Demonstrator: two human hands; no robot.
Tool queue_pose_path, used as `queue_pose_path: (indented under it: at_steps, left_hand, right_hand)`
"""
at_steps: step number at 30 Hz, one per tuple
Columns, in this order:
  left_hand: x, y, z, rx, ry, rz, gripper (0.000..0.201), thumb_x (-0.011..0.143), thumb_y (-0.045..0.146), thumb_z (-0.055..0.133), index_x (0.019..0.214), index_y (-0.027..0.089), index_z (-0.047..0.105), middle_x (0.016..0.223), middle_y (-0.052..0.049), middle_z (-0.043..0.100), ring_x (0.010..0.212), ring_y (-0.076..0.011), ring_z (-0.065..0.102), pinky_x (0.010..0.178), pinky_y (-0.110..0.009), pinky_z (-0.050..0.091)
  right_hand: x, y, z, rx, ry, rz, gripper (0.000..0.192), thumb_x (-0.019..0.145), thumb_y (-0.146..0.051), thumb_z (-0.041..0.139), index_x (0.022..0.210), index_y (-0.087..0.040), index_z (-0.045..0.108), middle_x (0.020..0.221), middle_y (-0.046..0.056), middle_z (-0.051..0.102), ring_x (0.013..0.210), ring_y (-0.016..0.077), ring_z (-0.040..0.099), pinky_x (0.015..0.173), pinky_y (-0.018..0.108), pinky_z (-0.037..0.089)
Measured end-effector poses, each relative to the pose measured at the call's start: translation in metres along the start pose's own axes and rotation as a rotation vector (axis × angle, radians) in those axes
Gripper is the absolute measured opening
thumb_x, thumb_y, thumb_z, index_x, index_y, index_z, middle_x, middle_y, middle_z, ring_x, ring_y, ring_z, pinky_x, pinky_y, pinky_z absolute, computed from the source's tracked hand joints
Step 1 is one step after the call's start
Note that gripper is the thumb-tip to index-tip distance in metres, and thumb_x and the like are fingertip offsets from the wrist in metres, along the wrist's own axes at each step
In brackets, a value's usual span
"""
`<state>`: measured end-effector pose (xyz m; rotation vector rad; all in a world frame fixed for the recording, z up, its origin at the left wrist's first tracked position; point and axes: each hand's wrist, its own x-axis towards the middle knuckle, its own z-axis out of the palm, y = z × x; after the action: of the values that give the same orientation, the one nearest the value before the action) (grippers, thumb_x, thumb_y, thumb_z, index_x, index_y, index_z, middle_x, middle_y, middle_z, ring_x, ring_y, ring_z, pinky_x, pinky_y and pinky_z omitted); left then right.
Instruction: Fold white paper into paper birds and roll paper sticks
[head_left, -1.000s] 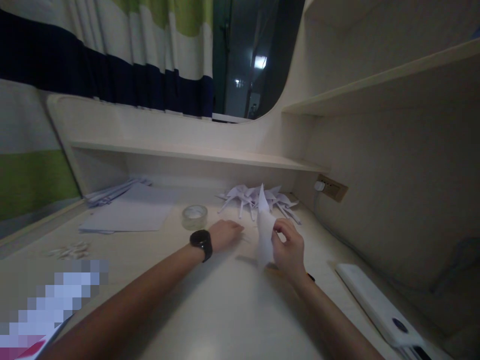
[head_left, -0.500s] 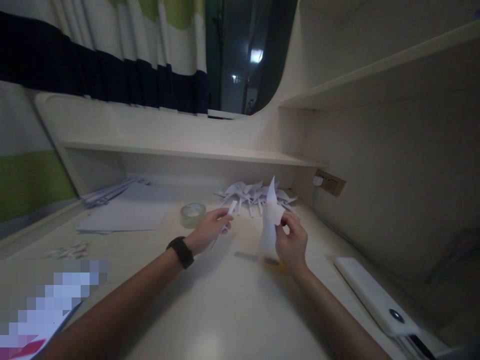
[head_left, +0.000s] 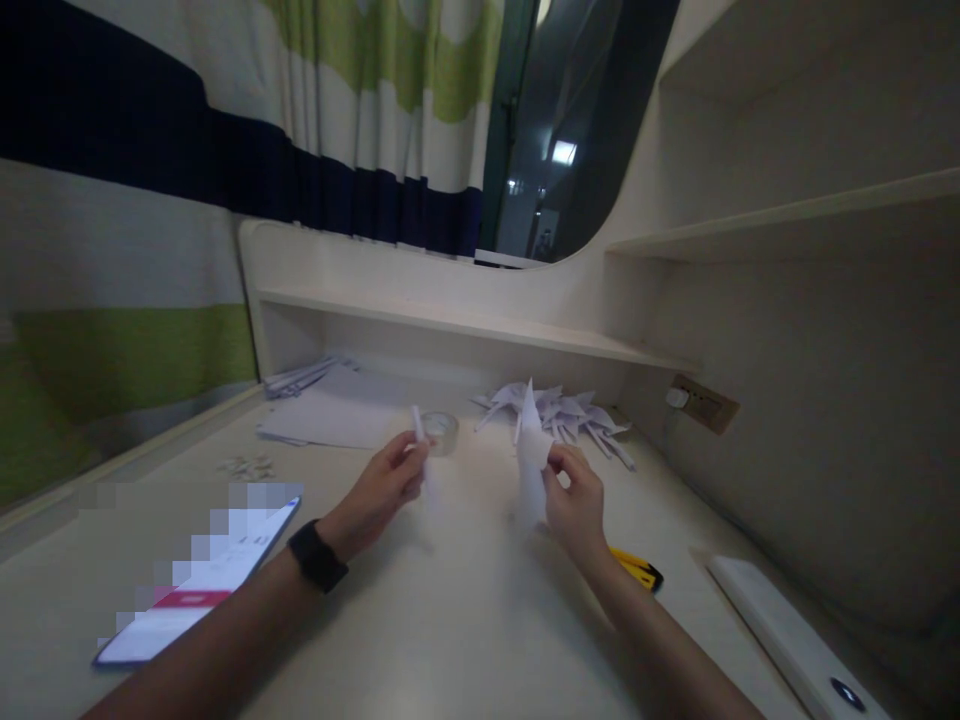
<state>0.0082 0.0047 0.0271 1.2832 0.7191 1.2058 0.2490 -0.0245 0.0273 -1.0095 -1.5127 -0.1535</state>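
While a narrow white rolled paper stick [head_left: 418, 428] is pinched upright between the fingertips of the left hand [head_left: 382, 490], a folded white sheet of paper [head_left: 529, 462] is gripped at its edge by the right hand [head_left: 576, 500], both pieces being kept lifted just above the pale cream desk [head_left: 465, 620], apparently so that they can be brought together in front of the chest. A clear roll of adhesive tape [head_left: 439, 431] is left within easy reach just behind the left hand, and a heap of finished white paper pinwheels [head_left: 559, 412] is kept aside at the back wall. A yellow utility knife [head_left: 636, 568] lies beside the right wrist, a phone with a lit screen [head_left: 199, 590] by the left forearm, flat white sheets [head_left: 337, 420] stacked farther left.
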Motion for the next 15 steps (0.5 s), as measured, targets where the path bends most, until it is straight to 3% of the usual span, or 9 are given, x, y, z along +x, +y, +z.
queue_pose_path:
  at_steps: [3, 7, 12, 15]
  left_hand:
    - [0.002, -0.007, -0.004, 0.036, 0.012, 0.052, 0.026, 0.081, 0.04, 0.066, 0.092, 0.019, 0.056, 0.067, 0.004, 0.056, 0.054, -0.008, 0.048, 0.048, -0.019, 0.033]
    - [-0.002, -0.014, -0.002, 0.084, -0.08, 0.061, 0.026, 0.077, 0.033, 0.071, 0.092, 0.017, 0.057, 0.089, -0.007, 0.069, 0.076, -0.0165, 0.063, 0.062, -0.025, 0.046]
    - [-0.01, -0.014, 0.007, -0.032, -0.2, -0.063, 0.023, 0.081, 0.034, 0.068, 0.093, 0.016, 0.06, 0.1, -0.012, 0.07, 0.083, -0.0188, 0.065, 0.07, -0.029, 0.047]
    - [-0.01, -0.02, 0.008, -0.025, -0.195, -0.119, 0.02, 0.082, 0.034, 0.066, 0.087, 0.015, 0.06, 0.1, -0.011, 0.069, 0.081, -0.0159, 0.063, 0.069, -0.026, 0.045]
  right_hand:
    - [-0.008, 0.002, 0.005, 0.004, 0.006, 0.016, 0.011, 0.08, -0.013, 0.054, 0.074, -0.02, 0.059, 0.075, 0.003, 0.059, 0.075, 0.0181, 0.053, 0.066, 0.029, 0.043]
    - [-0.026, 0.008, 0.003, 0.001, -0.007, 0.02, 0.013, 0.08, -0.01, 0.053, 0.073, -0.02, 0.057, 0.074, 0.002, 0.057, 0.075, 0.0178, 0.052, 0.067, 0.03, 0.042]
    - [-0.035, 0.008, 0.003, -0.009, -0.02, 0.022, 0.015, 0.08, -0.008, 0.052, 0.074, -0.02, 0.057, 0.074, 0.002, 0.057, 0.075, 0.0181, 0.051, 0.067, 0.03, 0.041]
    - [-0.034, 0.007, 0.004, -0.011, -0.013, 0.019, 0.014, 0.081, -0.008, 0.052, 0.074, -0.02, 0.057, 0.075, 0.002, 0.057, 0.076, 0.0185, 0.051, 0.068, 0.031, 0.04]
